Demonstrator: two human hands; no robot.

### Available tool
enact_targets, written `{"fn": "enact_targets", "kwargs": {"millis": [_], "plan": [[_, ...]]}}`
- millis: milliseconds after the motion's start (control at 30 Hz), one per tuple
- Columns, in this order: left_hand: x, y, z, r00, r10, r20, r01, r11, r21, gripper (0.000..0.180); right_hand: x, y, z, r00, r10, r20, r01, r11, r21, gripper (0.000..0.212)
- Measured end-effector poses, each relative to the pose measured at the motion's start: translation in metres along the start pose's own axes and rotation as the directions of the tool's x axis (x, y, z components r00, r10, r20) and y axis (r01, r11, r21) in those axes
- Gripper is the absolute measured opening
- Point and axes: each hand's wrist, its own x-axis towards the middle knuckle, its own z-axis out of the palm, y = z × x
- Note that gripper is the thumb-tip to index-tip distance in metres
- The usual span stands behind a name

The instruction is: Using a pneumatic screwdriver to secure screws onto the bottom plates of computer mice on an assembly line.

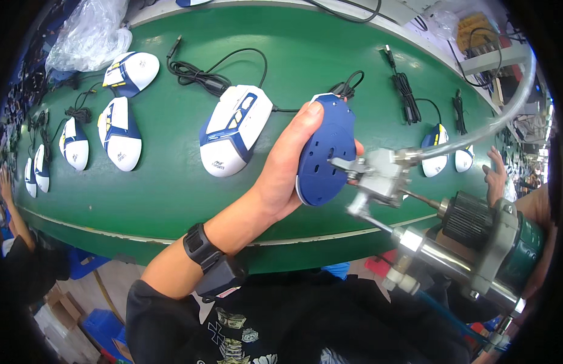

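My left hand (pixel 281 155) is closed around a computer mouse (pixel 321 145), its blue underside with several holes turned up toward me. The thumb presses on the upper edge, and fingertips show past the far side. From the right, a power screwdriver (pixel 515 242) with a metal feeding head (pixel 381 176) reaches over the mouse. The head's tip stands at the middle of the underside; whether it touches cannot be made out. Beside the screwdriver's green body lies a strip of skin (pixel 541 233). I cannot tell whether it is my right hand; no fingers show there.
A white and blue mouse (pixel 230 130) with a coiled cable lies left of my hand. More mice (pixel 120 133) sit farther left, others (pixel 436 148) at right, on the green table (pixel 172 200). Clear plastic bags (pixel 90 36) lie back left. Other people's hands (pixel 494 176) appear near both sides.
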Motion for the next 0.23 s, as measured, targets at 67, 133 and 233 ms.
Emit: {"fn": "enact_targets", "kwargs": {"millis": [67, 133, 233], "plan": [[-0.013, 0.006, -0.014, 0.998, 0.019, 0.061, -0.014, 0.996, -0.085, 0.058, -0.003, -0.055, -0.029, 0.994, 0.091, 0.053, -0.067, 0.937, -0.342, 0.014], [-0.021, 0.010, -0.027, 0.994, 0.038, 0.102, -0.022, 0.988, -0.154, 0.058, -0.028, -0.054, -0.044, 0.903, 0.409, 0.130, -0.399, 0.912, -0.097, 0.009], [-0.031, 0.014, -0.041, 0.996, 0.054, 0.064, -0.041, 0.981, -0.189, 0.049, -0.074, -0.128, -0.042, 0.911, 0.395, 0.119, -0.407, 0.909, 0.094, 0.039]]}}
